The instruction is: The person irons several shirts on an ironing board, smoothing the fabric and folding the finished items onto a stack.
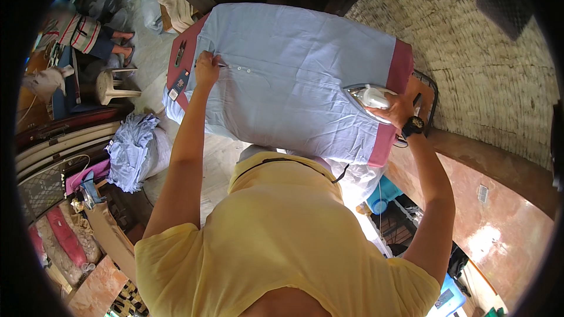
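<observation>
A light-blue garment [282,70] like a shirt, with white buttons along its placket, lies spread over a maroon-covered ironing board [400,70]. Near the board's left end, my left hand [207,70] has its fingers pinched together at the placket, on the cloth; a small dark patch shows by the fingertips. At the right end, my right hand [395,110] is wrapped around the handle of a white iron [373,97]. The iron's soleplate rests on the cloth. Wrinkles run across the near right part of the garment.
Thread snips [180,54] and a small dark packet [178,85] lie at the board's left end. On the left are a plastic stool [111,87], crumpled blue clothes [132,149] and a seated person [82,32]. A brick-patterned wall [464,53] rises at the right.
</observation>
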